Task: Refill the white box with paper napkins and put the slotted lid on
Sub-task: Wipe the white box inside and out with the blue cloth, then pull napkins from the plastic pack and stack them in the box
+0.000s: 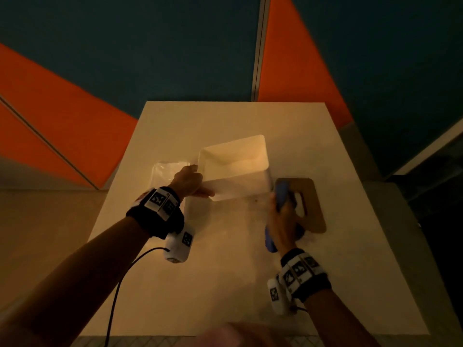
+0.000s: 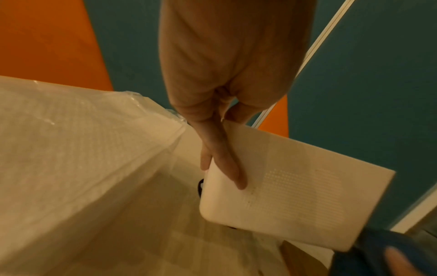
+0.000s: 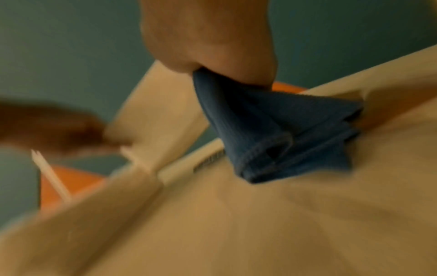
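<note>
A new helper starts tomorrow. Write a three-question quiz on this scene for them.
1. True or false: the lid is already on the box.
2. What does the right hand grip? A) napkins B) blue cloth C) lid
3. Fill in: the left hand holds the ____.

Key: 1 false, the lid lies on the table to the right of the box; 2 B; 3 box, which is tilted and has nothing in it.

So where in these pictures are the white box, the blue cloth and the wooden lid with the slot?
white box (image 1: pixel 235 156): head view, on its pale inside wall.
blue cloth (image 3: pixel 272 130): right wrist view, on the bunched folds below the fingers.
slotted lid (image 1: pixel 314 209): head view, on the bare brown board right of the slot.
</note>
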A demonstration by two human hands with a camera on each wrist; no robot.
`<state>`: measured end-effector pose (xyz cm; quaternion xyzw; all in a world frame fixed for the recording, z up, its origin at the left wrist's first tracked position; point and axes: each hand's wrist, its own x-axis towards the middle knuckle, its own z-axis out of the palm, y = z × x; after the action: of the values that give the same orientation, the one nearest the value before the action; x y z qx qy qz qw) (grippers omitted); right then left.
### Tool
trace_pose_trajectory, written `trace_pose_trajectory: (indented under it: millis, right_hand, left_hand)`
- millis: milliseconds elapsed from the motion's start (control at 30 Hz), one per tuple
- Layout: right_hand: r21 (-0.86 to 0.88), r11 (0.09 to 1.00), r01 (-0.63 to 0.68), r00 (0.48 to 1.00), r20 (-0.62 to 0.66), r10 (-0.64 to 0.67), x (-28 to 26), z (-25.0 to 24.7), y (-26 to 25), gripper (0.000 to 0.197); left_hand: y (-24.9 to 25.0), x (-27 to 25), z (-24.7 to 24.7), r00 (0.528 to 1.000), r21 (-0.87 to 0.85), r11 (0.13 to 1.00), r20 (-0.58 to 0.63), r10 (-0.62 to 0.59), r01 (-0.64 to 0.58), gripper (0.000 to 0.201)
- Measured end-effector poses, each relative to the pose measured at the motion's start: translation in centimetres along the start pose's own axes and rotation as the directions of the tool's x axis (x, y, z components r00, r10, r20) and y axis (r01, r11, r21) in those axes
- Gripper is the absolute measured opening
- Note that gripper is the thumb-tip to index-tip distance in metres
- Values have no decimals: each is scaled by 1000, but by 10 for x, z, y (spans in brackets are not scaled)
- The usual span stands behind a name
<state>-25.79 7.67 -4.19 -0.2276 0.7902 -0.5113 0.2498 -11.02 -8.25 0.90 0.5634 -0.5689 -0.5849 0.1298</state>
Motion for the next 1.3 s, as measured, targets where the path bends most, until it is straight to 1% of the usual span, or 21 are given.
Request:
trace_pose_trajectory:
  millis: [33, 67, 100, 133, 167, 233, 333, 433, 533, 600, 633, 733, 767, 800, 867, 967, 1067, 1133, 1167, 1267, 1300]
  right_hand:
    - [-48, 998, 29, 996, 89, -24, 2, 11, 10, 51]
    - [-95, 994, 49, 979, 204, -29, 5, 21, 19, 68]
    - [-166, 983, 79, 952, 305, -25, 10, 30, 28, 83]
    - [-276, 954, 114, 929, 370, -4, 15, 37, 39, 93]
    - [-379, 911, 164, 915, 403, 3, 19, 41, 47, 97]
    - [-495, 832, 251, 905, 426, -19, 20, 45, 59, 100]
    - [-568, 758, 320, 899, 436, -53, 11, 43, 69, 99]
    - [-623, 691, 367, 899, 428, -91, 9, 47, 80, 104]
    - [-661, 642, 388, 893, 443, -84, 13, 50, 81, 103]
    - [-688, 618, 381, 894, 444, -57, 13, 50, 78, 98]
    - [-700, 604, 381, 898, 435, -61, 13, 51, 75, 91]
    - [-708, 581, 401, 902, 417, -114, 13, 49, 71, 52]
    - [-705, 569, 424, 895, 421, -145, 12, 46, 70, 47]
    - [-690, 567, 450, 884, 436, -171, 10, 42, 68, 45]
    - [-646, 589, 485, 855, 491, -166, 9, 30, 65, 47]
    - [-618, 622, 480, 847, 510, -147, -1, 9, 66, 51]
    - [-514, 686, 515, 793, 590, -153, -16, -10, 79, 69]
    - [-510, 666, 544, 760, 636, -134, -22, -14, 85, 82]
    - [-534, 639, 553, 759, 639, -124, -23, -12, 84, 83]
    - [-591, 586, 555, 790, 596, -146, -20, -2, 86, 68]
    - [-616, 562, 552, 796, 590, -136, -19, 2, 86, 68]
  left_hand:
    - [-2, 3, -1, 1000, 4, 1000, -19, -3, 3, 51]
    - [-3, 5, -3, 999, 9, 1000, -43, -10, 10, 51]
    - [-4, 7, -4, 998, 17, 1000, -69, -13, 14, 51]
    - [-5, 8, -6, 995, 28, 999, -95, -18, 21, 51]
    - [-7, 10, -7, 993, 40, 999, -116, -20, 24, 51]
    - [-10, 11, -9, 990, 55, 998, -140, -13, 21, 50]
    - [-14, 13, -6, 989, 71, 997, -149, -17, 28, 49]
    - [-15, 17, 2, 991, 73, 997, -130, -14, 24, 49]
    - [-12, 21, 10, 995, 99, 995, -100, -21, 31, 49]
    - [-14, 24, 14, 995, 104, 994, -93, -27, 37, 49]
    - [-15, 25, 16, 996, 118, 993, -92, -22, 32, 49]
    - [-16, 29, 18, 995, 166, 986, -97, -5, 21, 46]
    - [-17, 30, 19, 995, 177, 984, -96, -3, 20, 45]
    - [-18, 32, 20, 995, 189, 982, -99, 1, 18, 44]
    - [-20, 33, 21, 994, 210, 978, -111, 15, 9, 42]
    - [-21, 34, 24, 993, 226, 974, -121, 15, 13, 41]
    - [-20, 35, 27, 990, 272, 962, -134, 34, 3, 41]
    - [-20, 35, 28, 992, 335, 942, -122, 39, 5, 41]
    - [-19, 32, 28, 994, 378, 926, -103, 28, 13, 41]
    - [-16, 29, 28, 993, 429, 903, -113, 24, 27, 41]
    - [-17, 28, 28, 994, 443, 896, -110, 17, 33, 41]
